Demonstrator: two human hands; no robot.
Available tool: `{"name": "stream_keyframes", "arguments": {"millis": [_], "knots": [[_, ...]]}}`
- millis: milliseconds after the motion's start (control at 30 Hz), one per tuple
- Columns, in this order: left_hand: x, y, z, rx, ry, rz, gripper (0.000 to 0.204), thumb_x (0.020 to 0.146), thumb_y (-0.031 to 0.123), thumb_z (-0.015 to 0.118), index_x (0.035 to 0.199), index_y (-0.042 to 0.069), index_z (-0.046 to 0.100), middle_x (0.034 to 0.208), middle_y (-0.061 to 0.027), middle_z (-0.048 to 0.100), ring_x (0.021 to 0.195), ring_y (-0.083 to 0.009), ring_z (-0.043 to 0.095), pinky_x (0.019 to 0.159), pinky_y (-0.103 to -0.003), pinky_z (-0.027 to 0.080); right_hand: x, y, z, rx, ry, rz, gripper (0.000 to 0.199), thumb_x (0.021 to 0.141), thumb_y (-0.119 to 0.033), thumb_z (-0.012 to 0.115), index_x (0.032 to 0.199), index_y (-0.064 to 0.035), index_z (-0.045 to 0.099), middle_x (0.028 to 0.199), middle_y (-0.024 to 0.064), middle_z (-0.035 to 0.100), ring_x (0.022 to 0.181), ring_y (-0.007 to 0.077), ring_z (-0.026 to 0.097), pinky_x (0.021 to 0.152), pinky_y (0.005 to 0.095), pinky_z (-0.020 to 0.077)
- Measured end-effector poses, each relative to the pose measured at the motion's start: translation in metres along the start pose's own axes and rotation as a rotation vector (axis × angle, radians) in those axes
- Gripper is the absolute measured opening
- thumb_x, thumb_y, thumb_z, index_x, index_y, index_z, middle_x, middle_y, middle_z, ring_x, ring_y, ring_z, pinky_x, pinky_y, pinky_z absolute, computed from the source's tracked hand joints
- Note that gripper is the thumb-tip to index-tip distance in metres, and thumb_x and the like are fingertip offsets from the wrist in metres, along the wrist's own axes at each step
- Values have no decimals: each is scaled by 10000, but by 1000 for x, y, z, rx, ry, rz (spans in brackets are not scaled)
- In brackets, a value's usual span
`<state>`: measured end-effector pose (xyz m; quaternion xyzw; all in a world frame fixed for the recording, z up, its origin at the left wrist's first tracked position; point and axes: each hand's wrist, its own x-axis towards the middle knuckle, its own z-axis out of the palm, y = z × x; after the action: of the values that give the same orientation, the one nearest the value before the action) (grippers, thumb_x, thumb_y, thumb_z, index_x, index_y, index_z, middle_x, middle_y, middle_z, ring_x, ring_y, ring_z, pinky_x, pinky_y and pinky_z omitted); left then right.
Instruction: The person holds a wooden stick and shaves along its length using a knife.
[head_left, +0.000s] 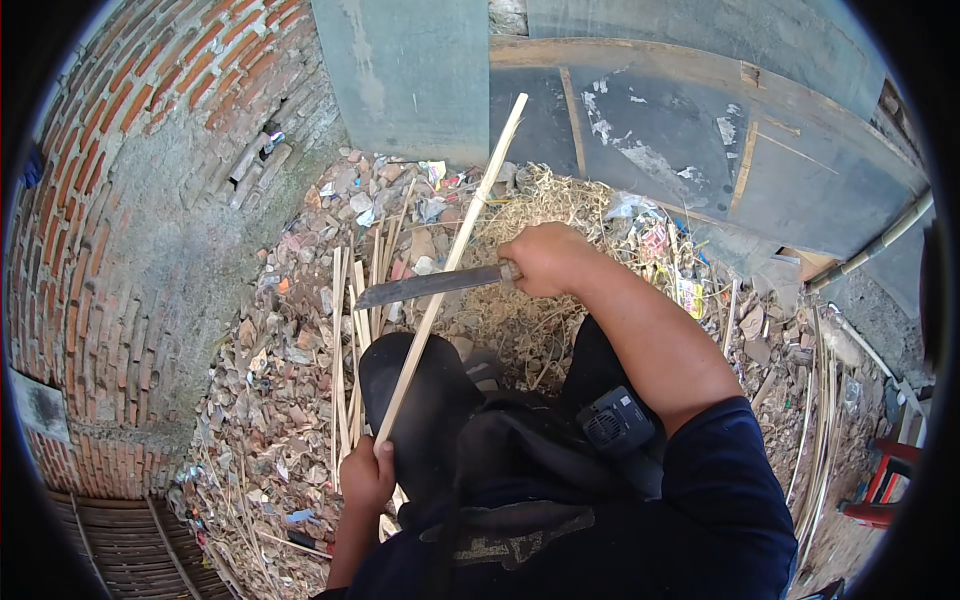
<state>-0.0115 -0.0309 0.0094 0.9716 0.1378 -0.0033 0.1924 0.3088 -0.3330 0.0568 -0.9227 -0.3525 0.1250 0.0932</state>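
My left hand (368, 474) is closed around the lower end of a long, pale bamboo strip (458, 245), which slants up and away over my left knee. A knot shows on its upper half. My right hand (546, 260) grips the handle of a machete (430, 287), its fingers wrapped round it. The dark blade points left and lies across the strip at about mid-length; whether it touches or only passes over it, I cannot tell. Under the strip's upper part lies a heap of pale shavings (545, 215).
More bamboo strips (343, 350) lie beside my left leg, and others (822, 420) on the right. Rubble and litter (270, 400) cover the ground. A brick wall (110, 250) rises at left; grey panels (640, 130) stand ahead. A red object (880, 485) sits at far right.
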Motion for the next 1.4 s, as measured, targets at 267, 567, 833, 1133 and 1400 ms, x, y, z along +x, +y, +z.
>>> {"name": "stream_keyframes", "arguments": {"millis": [267, 567, 833, 1133, 1400], "knots": [[4, -13, 18, 78, 119, 17, 389, 1033, 378, 485, 886, 20, 524, 642, -261, 589, 628, -497, 607, 566, -582, 453, 17, 45, -5, 213, 213, 441, 348, 811, -223, 662, 1143, -122, 692, 1069, 141, 725, 1022, 324, 700, 890, 460, 562], [6, -13, 11, 36, 58, 21, 375, 1034, 355, 477, 867, 22, 517, 634, -262, 583, 615, -501, 596, 540, -576, 440, 3, 27, -17, 277, 178, 423, 436, 824, -233, 643, 1238, -97, 661, 1123, 185, 713, 1059, 347, 688, 939, 453, 553], [10, -12, 14, 8, 74, 45, 398, 1035, 368, 473, 844, 22, 512, 629, -264, 574, 618, -511, 589, 539, -567, 440, 10, 48, -5, 615, 74, 324, 476, 792, -214, 670, 1236, -42, 660, 1079, 196, 719, 992, 356, 700, 924, 436, 545], [8, -14, 15, 17, 71, 24, 395, 1034, 366, 474, 839, 25, 507, 632, -262, 572, 631, -509, 592, 543, -558, 442, 1, -5, -11, 131, 75, 123, 289, 795, -202, 685, 1081, -163, 698, 960, 121, 729, 940, 311, 717, 826, 451, 576], [9, -18, 16, -8, 98, 69, 379, 1027, 346, 490, 837, 19, 509, 654, -267, 588, 656, -512, 600, 568, -568, 452, 21, 35, -11, -8, 272, 191, 314, 815, -184, 673, 1127, -158, 686, 1008, 106, 738, 961, 317, 716, 842, 456, 576]]}}
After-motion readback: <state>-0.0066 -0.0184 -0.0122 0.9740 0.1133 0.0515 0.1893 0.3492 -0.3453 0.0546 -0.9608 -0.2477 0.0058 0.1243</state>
